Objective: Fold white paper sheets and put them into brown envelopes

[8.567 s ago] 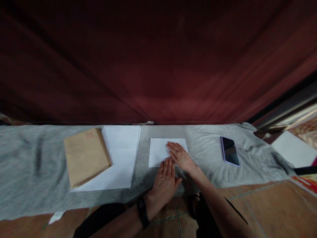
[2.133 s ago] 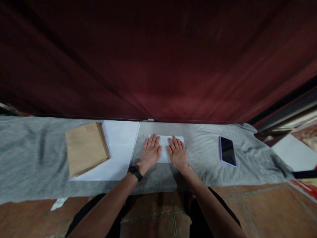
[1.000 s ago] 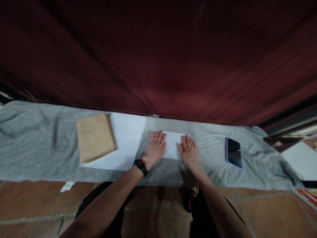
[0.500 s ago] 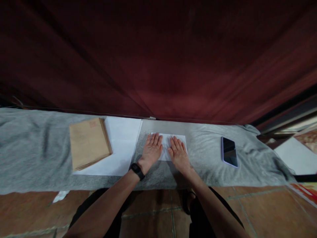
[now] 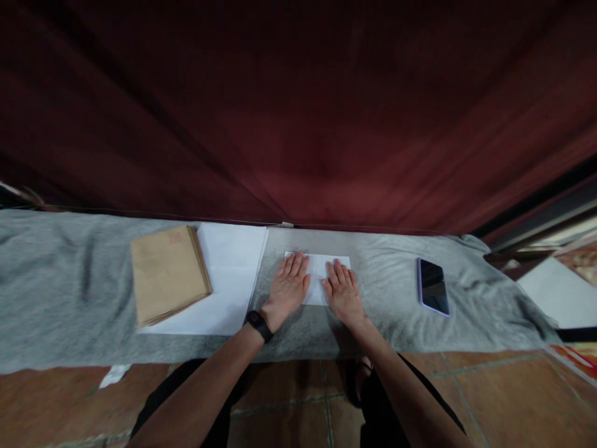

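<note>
A small white sheet of paper [image 5: 318,267], which looks folded, lies on the grey cloth in front of me. My left hand [image 5: 290,283] rests palm down on its left part, fingers stretched out and pointing away from me. On the right part of the paper my right hand [image 5: 344,289] lies flat too, its fingers slightly spread. A strip of the paper shows between the two thumbs. Both palms hide portions of the sheet, and neither hand grips anything. A black wristband [image 5: 259,325] is on my left wrist.
Left of my hands, a stack of brown envelopes [image 5: 170,274] sits on larger white paper sheets [image 5: 236,261]. A phone [image 5: 433,286] lies to the right on the grey cloth [image 5: 387,323]. Behind rises a dark red curtain [image 5: 317,137]. A paper scrap [image 5: 114,376] is on the tiled floor.
My right hand has slid slightly to the right over the paper, widening the gap between the hands. The left hand has shifted only a little.
</note>
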Available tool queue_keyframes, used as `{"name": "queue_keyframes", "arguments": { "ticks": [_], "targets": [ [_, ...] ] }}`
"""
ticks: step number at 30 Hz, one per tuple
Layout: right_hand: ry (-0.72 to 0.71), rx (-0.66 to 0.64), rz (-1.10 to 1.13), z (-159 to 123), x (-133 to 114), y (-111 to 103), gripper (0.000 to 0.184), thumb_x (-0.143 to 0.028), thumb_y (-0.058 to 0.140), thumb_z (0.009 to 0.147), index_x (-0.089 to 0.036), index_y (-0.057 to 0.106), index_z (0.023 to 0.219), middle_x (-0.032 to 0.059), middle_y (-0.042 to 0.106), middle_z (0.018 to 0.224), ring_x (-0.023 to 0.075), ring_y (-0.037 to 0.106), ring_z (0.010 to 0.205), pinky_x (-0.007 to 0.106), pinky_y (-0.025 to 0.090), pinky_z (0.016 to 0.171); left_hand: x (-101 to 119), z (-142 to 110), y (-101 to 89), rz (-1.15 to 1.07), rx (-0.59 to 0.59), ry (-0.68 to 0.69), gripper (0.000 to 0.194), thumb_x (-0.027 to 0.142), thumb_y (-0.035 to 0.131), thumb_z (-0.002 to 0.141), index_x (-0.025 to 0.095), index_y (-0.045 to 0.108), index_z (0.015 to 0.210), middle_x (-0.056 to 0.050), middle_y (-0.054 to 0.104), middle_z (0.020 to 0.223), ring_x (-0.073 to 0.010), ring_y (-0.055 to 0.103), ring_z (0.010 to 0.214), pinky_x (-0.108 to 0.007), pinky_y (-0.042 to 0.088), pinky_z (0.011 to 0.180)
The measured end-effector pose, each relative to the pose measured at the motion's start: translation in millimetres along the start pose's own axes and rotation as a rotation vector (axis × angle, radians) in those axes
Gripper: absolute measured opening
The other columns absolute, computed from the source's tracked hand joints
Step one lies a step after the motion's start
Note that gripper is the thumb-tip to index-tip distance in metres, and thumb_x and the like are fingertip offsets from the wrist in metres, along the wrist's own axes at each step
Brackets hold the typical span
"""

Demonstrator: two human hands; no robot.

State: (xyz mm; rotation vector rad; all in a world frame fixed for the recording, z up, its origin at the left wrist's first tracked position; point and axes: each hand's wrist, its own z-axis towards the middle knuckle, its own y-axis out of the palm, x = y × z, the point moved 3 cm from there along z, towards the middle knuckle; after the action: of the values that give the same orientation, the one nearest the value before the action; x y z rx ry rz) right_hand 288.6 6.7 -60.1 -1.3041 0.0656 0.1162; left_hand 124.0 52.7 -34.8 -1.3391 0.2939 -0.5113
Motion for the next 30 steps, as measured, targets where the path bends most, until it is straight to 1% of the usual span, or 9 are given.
{"name": "queue_keyframes", "arguments": {
  "ticks": [3,6,9,15,22,30],
  "targets": [
    [0.000,-0.006,-0.010,-0.1,-1.4,-0.1,0.056,-0.041,0.036,0.106,-0.014,0.039,0.154,0.0162,0.037,0.160,0.0300,0.036,0.147,0.048,0.026,0.119,12.2,-0.1,5.0,-0.062,0.010,0.049,0.053,0.033,0.030,0.105,0.012,0.040,0.153,-0.010,0.035,0.162,-0.0240,0.028,0.152,-0.043,0.022,0.126],
    [0.001,-0.020,-0.026,-0.1,-2.0,-0.3,0.054,-0.036,0.036,0.105,-0.014,0.039,0.154,0.0156,0.035,0.161,0.0296,0.035,0.147,0.047,0.025,0.119,24.0,1.6,12.2,-0.098,-0.008,0.093,0.053,0.034,0.029,0.105,0.012,0.040,0.153,-0.008,0.034,0.163,-0.0227,0.026,0.153,-0.044,0.020,0.126],
    [0.000,-0.021,-0.032,-0.2,-1.4,-0.7,0.052,-0.032,0.036,0.105,-0.015,0.039,0.155,0.0147,0.035,0.162,0.0283,0.035,0.147,0.046,0.025,0.120,27.9,4.3,17.1,-0.103,-0.028,0.102,0.053,0.033,0.030,0.105,0.014,0.040,0.153,-0.007,0.034,0.163,-0.0227,0.025,0.153,-0.045,0.018,0.127],
    [-0.004,-0.013,-0.021,-0.3,2.5,-1.9,0.056,-0.042,0.036,0.105,-0.015,0.039,0.154,0.0157,0.039,0.159,0.0295,0.038,0.146,0.047,0.028,0.118,15.2,7.7,16.6,-0.074,-0.024,0.077,0.054,0.035,0.030,0.104,0.014,0.039,0.153,-0.008,0.035,0.162,-0.0238,0.025,0.153,-0.047,0.017,0.126],
    [0.025,-0.037,-0.063,-1.8,17.0,-5.6,0.056,-0.041,0.036,0.106,-0.014,0.039,0.154,0.0158,0.039,0.159,0.0306,0.038,0.146,0.047,0.027,0.118,-0.5,6.4,15.0,-0.027,-0.031,-0.001,0.055,0.037,0.031,0.104,0.014,0.040,0.153,-0.010,0.035,0.162,-0.0249,0.026,0.153,-0.047,0.017,0.126],
    [0.084,-0.053,-0.096,-6.6,36.4,-5.8,0.059,-0.044,0.034,0.105,-0.012,0.038,0.155,0.0150,0.039,0.160,0.0320,0.038,0.145,0.048,0.026,0.118,-10.8,0.0,9.9,0.013,-0.050,-0.041,0.057,0.036,0.029,0.104,0.010,0.039,0.154,-0.013,0.033,0.162,-0.0259,0.026,0.153,-0.046,0.016,0.126]
  ]
}}
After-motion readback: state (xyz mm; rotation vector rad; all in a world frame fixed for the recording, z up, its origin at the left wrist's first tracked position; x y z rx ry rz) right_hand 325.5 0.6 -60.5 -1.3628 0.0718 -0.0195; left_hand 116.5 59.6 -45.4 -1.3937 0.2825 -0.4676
